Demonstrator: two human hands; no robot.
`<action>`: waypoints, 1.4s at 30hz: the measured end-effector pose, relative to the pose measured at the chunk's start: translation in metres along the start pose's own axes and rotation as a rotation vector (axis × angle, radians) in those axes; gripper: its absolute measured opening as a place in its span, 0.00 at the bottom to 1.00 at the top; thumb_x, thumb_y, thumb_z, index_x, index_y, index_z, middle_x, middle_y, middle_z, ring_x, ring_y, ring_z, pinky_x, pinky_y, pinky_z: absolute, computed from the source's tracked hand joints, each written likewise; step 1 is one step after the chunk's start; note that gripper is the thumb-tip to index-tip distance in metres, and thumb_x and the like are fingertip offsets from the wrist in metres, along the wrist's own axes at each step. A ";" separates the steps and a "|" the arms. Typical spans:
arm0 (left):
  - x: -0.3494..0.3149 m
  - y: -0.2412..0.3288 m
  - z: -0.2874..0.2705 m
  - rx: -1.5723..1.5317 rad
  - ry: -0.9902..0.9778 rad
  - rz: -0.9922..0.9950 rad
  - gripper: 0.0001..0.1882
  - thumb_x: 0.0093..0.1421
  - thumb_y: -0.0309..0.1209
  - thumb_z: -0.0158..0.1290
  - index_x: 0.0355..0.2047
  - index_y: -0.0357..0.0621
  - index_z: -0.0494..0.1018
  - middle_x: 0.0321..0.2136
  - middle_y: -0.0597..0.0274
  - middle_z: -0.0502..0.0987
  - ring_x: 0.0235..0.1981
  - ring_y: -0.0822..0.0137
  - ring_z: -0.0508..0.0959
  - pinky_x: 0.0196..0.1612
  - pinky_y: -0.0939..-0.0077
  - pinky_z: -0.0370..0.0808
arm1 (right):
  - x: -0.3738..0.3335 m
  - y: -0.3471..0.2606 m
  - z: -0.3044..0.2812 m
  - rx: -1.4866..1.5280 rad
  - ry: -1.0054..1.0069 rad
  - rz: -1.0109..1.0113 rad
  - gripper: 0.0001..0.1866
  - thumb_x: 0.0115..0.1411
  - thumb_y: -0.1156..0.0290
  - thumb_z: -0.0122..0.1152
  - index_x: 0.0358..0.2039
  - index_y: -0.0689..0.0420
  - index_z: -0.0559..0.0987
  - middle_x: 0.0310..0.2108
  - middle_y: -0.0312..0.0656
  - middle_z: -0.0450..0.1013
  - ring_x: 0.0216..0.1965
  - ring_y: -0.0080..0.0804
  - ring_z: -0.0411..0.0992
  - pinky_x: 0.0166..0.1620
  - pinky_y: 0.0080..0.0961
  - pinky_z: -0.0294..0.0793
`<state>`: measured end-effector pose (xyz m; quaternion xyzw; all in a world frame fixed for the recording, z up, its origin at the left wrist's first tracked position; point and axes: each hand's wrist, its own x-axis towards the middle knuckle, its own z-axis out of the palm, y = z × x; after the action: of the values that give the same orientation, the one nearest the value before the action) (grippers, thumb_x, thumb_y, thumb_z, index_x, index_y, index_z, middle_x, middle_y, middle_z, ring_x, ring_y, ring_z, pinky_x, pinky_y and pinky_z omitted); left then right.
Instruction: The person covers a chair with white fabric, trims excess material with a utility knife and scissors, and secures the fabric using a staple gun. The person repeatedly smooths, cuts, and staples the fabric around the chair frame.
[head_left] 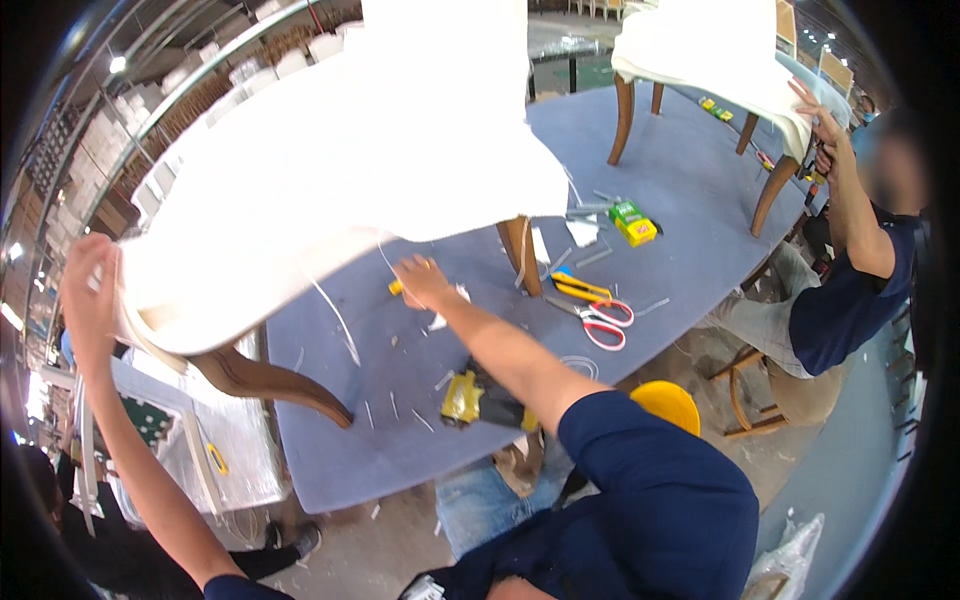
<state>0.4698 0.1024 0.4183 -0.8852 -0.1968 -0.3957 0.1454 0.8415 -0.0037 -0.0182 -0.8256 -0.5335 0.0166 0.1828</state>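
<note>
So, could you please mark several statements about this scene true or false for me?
1. The scissors with red-and-white handles lie on the blue table. True.
2. The left hand is on the scissors. False: it is at the nearer white chair.
3. The green-and-yellow box sits on the nearer white chair. False: it is on the blue table.
4. The nearer white chair's visible legs are brown. True.
5. A co-worker is beside the farther white chair. True.

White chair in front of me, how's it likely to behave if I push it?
The white chair will probably move as one stiff piece, since wooden legs hold it up. It may tip under a high push, as its body rises well above those legs. The thin white strip trailing below its edge looks limp and would likely flop.
</note>
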 end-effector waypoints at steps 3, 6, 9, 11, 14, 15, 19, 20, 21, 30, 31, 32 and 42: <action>-0.023 0.021 -0.039 -0.115 -0.215 -0.098 0.11 0.66 0.31 0.54 0.40 0.32 0.74 0.42 0.55 0.77 0.45 0.64 0.77 0.52 0.72 0.70 | 0.015 -0.007 0.021 -0.015 0.044 0.130 0.28 0.58 0.64 0.60 0.61 0.47 0.72 0.62 0.43 0.64 0.67 0.52 0.54 0.65 0.62 0.52; -0.078 0.038 -0.074 -0.260 -0.281 -0.246 0.11 0.64 0.25 0.51 0.46 0.36 0.73 0.46 0.58 0.77 0.52 0.63 0.75 0.60 0.68 0.65 | -0.002 -0.007 0.026 -0.167 0.157 0.092 0.30 0.56 0.63 0.65 0.60 0.49 0.72 0.52 0.42 0.69 0.59 0.48 0.63 0.59 0.57 0.59; -0.113 0.048 -0.070 -0.194 -0.286 -0.169 0.14 0.57 0.19 0.52 0.45 0.35 0.73 0.51 0.55 0.76 0.56 0.62 0.73 0.62 0.67 0.63 | -0.021 0.000 0.009 -0.156 0.017 -0.036 0.28 0.55 0.65 0.65 0.58 0.52 0.73 0.51 0.41 0.70 0.56 0.47 0.65 0.57 0.53 0.61; -0.119 0.026 -0.071 -0.188 -0.202 -0.148 0.13 0.63 0.22 0.51 0.47 0.35 0.75 0.48 0.55 0.79 0.52 0.63 0.76 0.59 0.68 0.67 | -0.043 0.005 0.001 0.011 0.006 -0.069 0.20 0.59 0.67 0.61 0.52 0.55 0.72 0.48 0.46 0.72 0.51 0.45 0.71 0.54 0.50 0.65; -0.108 -0.015 -0.060 -0.088 -0.057 -0.171 0.13 0.68 0.27 0.50 0.49 0.34 0.76 0.44 0.54 0.82 0.47 0.64 0.79 0.54 0.70 0.71 | -0.091 0.016 -0.037 0.278 -0.084 -0.144 0.15 0.64 0.65 0.58 0.48 0.57 0.71 0.45 0.50 0.73 0.48 0.44 0.74 0.49 0.45 0.69; -0.094 -0.028 -0.050 -0.026 -0.021 -0.139 0.14 0.69 0.29 0.49 0.50 0.33 0.76 0.43 0.54 0.82 0.45 0.64 0.80 0.52 0.71 0.73 | -0.115 0.018 -0.054 0.365 -0.076 -0.207 0.15 0.65 0.64 0.57 0.48 0.57 0.70 0.44 0.50 0.74 0.46 0.44 0.75 0.48 0.43 0.70; -0.006 -0.027 -0.006 -0.017 -0.023 -0.005 0.18 0.66 0.38 0.52 0.46 0.35 0.78 0.41 0.49 0.82 0.43 0.55 0.81 0.49 0.65 0.75 | -0.236 0.022 -0.134 0.798 -0.239 -0.186 0.16 0.68 0.59 0.55 0.48 0.58 0.71 0.38 0.44 0.72 0.37 0.35 0.71 0.39 0.32 0.70; 0.013 -0.022 -0.007 -0.026 -0.028 0.011 0.19 0.65 0.40 0.53 0.45 0.36 0.79 0.41 0.48 0.82 0.43 0.53 0.81 0.48 0.64 0.75 | -0.264 0.021 -0.142 0.897 -0.258 -0.138 0.17 0.68 0.58 0.54 0.47 0.58 0.72 0.35 0.42 0.72 0.34 0.32 0.70 0.36 0.29 0.69; 0.018 -0.020 -0.016 -0.019 -0.028 0.005 0.20 0.64 0.42 0.54 0.44 0.36 0.79 0.40 0.47 0.82 0.42 0.50 0.81 0.48 0.63 0.75 | -0.288 0.021 -0.138 1.015 -0.278 -0.089 0.18 0.68 0.56 0.54 0.46 0.58 0.72 0.33 0.41 0.71 0.31 0.28 0.69 0.33 0.26 0.69; 0.023 0.045 -0.002 0.004 0.209 -0.113 0.38 0.53 0.40 0.63 0.64 0.47 0.65 0.58 0.43 0.71 0.59 0.47 0.71 0.62 0.54 0.66 | -0.400 -0.023 -0.088 1.487 -0.299 0.064 0.24 0.70 0.49 0.52 0.42 0.62 0.74 0.26 0.38 0.71 0.21 0.21 0.68 0.24 0.19 0.68; 0.005 0.021 -0.001 0.124 0.270 -0.110 0.29 0.59 0.46 0.57 0.57 0.45 0.72 0.49 0.45 0.77 0.49 0.47 0.76 0.54 0.59 0.71 | -0.402 -0.027 -0.086 1.504 -0.265 0.037 0.23 0.71 0.51 0.52 0.43 0.63 0.75 0.27 0.37 0.72 0.22 0.21 0.68 0.25 0.19 0.68; -0.012 -0.011 -0.005 0.247 0.333 -0.094 0.26 0.66 0.52 0.52 0.51 0.43 0.78 0.40 0.47 0.83 0.39 0.48 0.82 0.47 0.63 0.76 | -0.405 -0.029 -0.085 1.538 -0.227 0.044 0.22 0.70 0.52 0.53 0.42 0.63 0.75 0.26 0.38 0.71 0.22 0.22 0.68 0.25 0.19 0.68; -0.082 -0.011 0.018 -0.486 -0.184 -0.557 0.30 0.71 0.49 0.45 0.47 0.26 0.75 0.35 0.59 0.80 0.37 0.72 0.75 0.43 0.76 0.72 | -0.406 -0.016 -0.082 1.619 -0.041 0.138 0.17 0.70 0.54 0.54 0.35 0.57 0.70 0.23 0.34 0.67 0.20 0.18 0.66 0.24 0.17 0.66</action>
<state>0.4260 0.1005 0.3462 -0.8382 -0.3428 -0.3741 -0.2001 0.6707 -0.3815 -0.0049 -0.4680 -0.3070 0.4237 0.7122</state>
